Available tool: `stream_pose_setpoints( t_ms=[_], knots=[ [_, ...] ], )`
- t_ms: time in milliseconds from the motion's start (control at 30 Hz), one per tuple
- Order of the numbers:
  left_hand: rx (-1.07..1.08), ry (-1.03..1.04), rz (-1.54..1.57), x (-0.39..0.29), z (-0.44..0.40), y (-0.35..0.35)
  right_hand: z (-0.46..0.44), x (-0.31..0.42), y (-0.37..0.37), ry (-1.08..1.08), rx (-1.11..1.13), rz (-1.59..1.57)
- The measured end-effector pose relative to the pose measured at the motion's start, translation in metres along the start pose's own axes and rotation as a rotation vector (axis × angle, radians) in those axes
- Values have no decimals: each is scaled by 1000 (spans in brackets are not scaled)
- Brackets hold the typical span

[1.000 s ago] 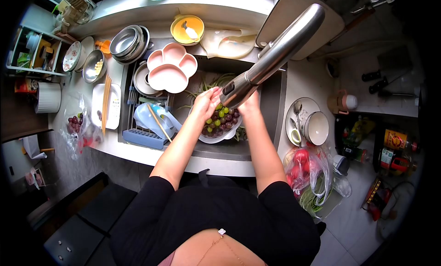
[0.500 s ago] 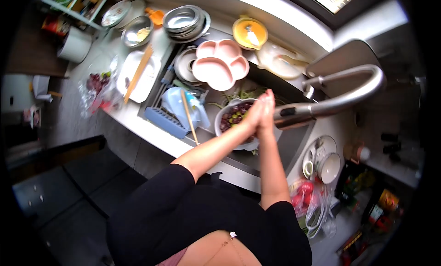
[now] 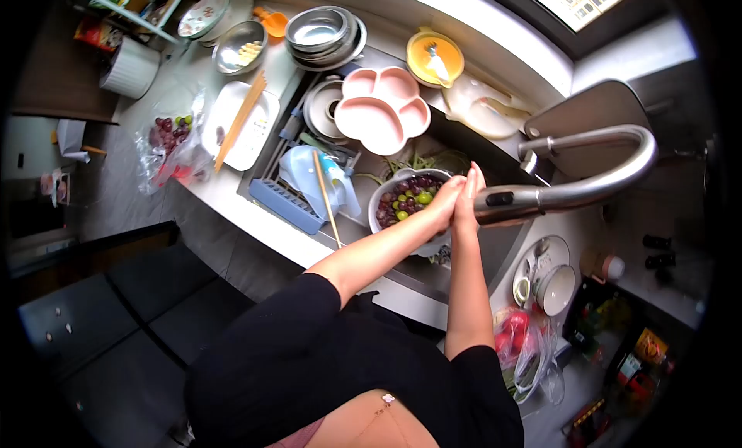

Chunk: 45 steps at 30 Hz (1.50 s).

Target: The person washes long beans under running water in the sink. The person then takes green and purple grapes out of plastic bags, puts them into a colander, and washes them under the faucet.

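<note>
My left hand (image 3: 446, 202) and my right hand (image 3: 467, 201) are pressed palm to palm over the sink, right by the outlet of the metal faucet (image 3: 572, 194). The right fingers point away from me, stretched out; the left fingers lie against the right hand and show only in part. Nothing can be seen between the palms. Below and to the left of them, a white colander-like bowl (image 3: 373, 204) holds dark red and green grapes (image 3: 407, 197). My forearms cover part of its near side. Green stems lie in the sink behind the bowl.
Left of the bowl stand a pink sectioned plate (image 3: 371, 115), a blue rack (image 3: 282, 206) and a wooden stick (image 3: 326, 197). Metal bowls (image 3: 317, 30) and a white tray (image 3: 251, 143) sit farther left. Bagged grapes (image 3: 166, 135) lie at the counter edge; dishes (image 3: 555, 289) stand right.
My hands have slid against each other, the left now lower along the right, whose fingertips stick out beyond it. They stay beside the faucet outlet. The whole view has shifted slightly.
</note>
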<state>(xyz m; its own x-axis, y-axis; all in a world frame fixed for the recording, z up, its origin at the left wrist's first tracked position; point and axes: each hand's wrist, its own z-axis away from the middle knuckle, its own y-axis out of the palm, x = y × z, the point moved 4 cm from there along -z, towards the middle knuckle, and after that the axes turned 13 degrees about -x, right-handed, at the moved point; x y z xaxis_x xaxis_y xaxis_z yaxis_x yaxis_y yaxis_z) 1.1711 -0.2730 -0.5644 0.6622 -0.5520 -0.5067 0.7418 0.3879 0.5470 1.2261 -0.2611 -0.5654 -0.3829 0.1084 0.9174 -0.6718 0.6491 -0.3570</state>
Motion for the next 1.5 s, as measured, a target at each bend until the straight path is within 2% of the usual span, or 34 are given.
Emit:
stream_pose_setpoints(
  t_ms=[33,100,167,200,233,267,300,333,367,433,467,533,633,667,700,767,800,867,900,933,1000,1067,1133,1167,1200,1300,1333,1367,1400,1433,1500],
  knots=[
    [-29,-9,-34,-2,8,1,-7,-8,1,162,75,-110],
    [-94,-27,58,-1,-1,-11,-2,-49,14,127,311,-341],
    [-36,-65,207,-3,-13,-29,23,40,-3,179,389,-300],
    [50,-275,216,-12,-13,-38,23,60,-15,485,453,-320],
    [134,-483,224,-23,-6,-46,17,47,-17,589,486,-533],
    [62,-484,259,-39,7,-46,9,23,-24,665,391,-714],
    [180,-497,277,-48,8,-54,4,3,-30,740,290,-895],
    [202,-476,256,-56,14,-57,2,-3,-37,607,291,-687],
    [226,-455,233,-66,20,-57,2,-10,-38,487,496,-478],
    [200,-371,115,-75,19,-69,18,-50,-28,70,433,-74],
    [138,-375,86,-78,17,-77,32,-101,-13,-128,454,140],
    [51,-315,-63,-77,10,-99,55,-97,-10,-206,581,470],
    [-106,-244,-755,-62,1,-133,72,-40,2,-378,669,906],
    [-112,-102,-1069,-55,-2,-140,80,-27,4,-469,659,908],
    [-64,243,-1366,-33,-19,-157,88,-27,9,-493,658,862],
    [-11,469,-1753,-23,-3,-146,93,-21,15,-644,682,891],
    [18,491,-1855,-17,0,-141,93,-35,14,-653,676,841],
    [-116,394,-1908,-15,0,-136,78,-53,1,-498,678,694],
    [-186,343,-1929,-17,4,-132,68,-79,2,-476,612,612],
    [-184,285,-1897,-27,11,-124,60,-123,10,-389,536,549],
    [-111,426,-1894,-22,8,-129,63,-124,5,-342,536,591],
    [-94,571,-1912,-10,-5,-146,72,-52,-6,-497,640,742],
    [-117,586,-1814,-16,-5,-144,73,-20,-6,-521,791,835],
    [-127,589,-1767,-19,-3,-144,75,-15,-7,-556,823,797],
    [-155,688,-1673,-17,-7,-149,75,-52,-5,-561,781,680],
    [-86,-20,-943,-17,-12,-146,34,-29,4,-566,587,522],
    [-107,-127,-705,-15,-12,-146,35,-58,23,-548,556,371],
    [-110,-218,-537,-19,-6,-139,32,-49,35,-529,523,220],
    [-112,-303,-368,-25,1,-133,40,-43,43,-624,590,357],
    [-112,-387,-199,-29,5,-127,45,-28,54,-452,905,575],
    [-149,-466,-134,-29,6,-137,71,-51,58,-668,821,680]
  ],
)
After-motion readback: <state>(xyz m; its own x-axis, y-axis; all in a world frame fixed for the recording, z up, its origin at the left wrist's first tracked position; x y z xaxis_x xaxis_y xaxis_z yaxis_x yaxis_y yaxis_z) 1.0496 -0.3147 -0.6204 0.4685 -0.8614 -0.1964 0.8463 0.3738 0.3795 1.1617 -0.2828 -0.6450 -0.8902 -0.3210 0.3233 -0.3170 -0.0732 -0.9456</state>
